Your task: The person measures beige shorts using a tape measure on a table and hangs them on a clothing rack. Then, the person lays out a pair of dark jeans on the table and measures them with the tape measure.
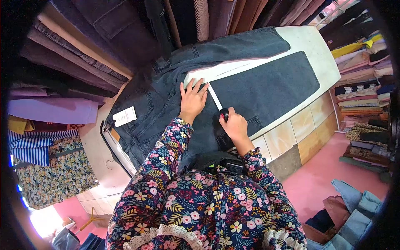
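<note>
A pair of dark grey denim trousers (266, 83) lies spread on a white board, one leg apart from the other. Across the nearer leg runs the white blade of a tape measure (215, 96), pulled out from its black case. My right hand (235, 127) is closed around that case near the leg's lower edge. My left hand (193, 98) lies flat on the denim with its fingers stretched out, a fingertip at the end of the blade. A white paper tag (124, 116) rests at the waist end of the trousers.
Dark trousers (237, 16) hang in a row along the far side. Folded clothes (362, 100) fill shelves at the right. Light blue jeans (356, 223) are at the lower right, above a pink floor (321, 166). Striped and flowered garments (50, 175) hang at the left.
</note>
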Motion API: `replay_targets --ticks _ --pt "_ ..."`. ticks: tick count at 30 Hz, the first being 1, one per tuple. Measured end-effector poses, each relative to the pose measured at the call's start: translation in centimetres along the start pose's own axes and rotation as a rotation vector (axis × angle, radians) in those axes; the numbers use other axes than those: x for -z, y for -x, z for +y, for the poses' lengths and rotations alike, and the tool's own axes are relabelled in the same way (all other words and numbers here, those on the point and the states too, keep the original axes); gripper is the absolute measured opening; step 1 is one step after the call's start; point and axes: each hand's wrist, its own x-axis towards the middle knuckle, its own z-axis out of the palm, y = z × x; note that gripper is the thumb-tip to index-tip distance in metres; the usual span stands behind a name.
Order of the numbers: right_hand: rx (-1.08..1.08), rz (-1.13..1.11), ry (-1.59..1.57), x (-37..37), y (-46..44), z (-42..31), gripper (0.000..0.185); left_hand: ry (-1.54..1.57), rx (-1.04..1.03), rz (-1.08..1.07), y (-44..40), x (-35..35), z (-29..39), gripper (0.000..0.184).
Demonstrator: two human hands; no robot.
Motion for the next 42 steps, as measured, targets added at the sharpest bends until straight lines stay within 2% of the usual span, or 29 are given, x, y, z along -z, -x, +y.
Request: replay_targets --ticks 3,19,35,42 --pt "-0.025 -0.016 -0.014 0.3 0.6 0.3 0.031 -0.001 -0.012 0.051 -0.1 -0.1 0.1 0.032" --pt "0.036 0.103 0.026 1.1 5.3 2.6 0.031 -0.005 -0.004 0.018 -0.2 -0.1 0.0 0.034" --pt "-0.015 0.076 0.002 0.6 10.5 6.7 0.033 0.001 0.004 0.027 -0.3 -0.2 0.1 0.033" --pt "0.040 0.162 -0.045 -0.3 12.2 8.2 0.032 -0.001 0.006 0.039 -0.4 -0.1 0.2 0.031"
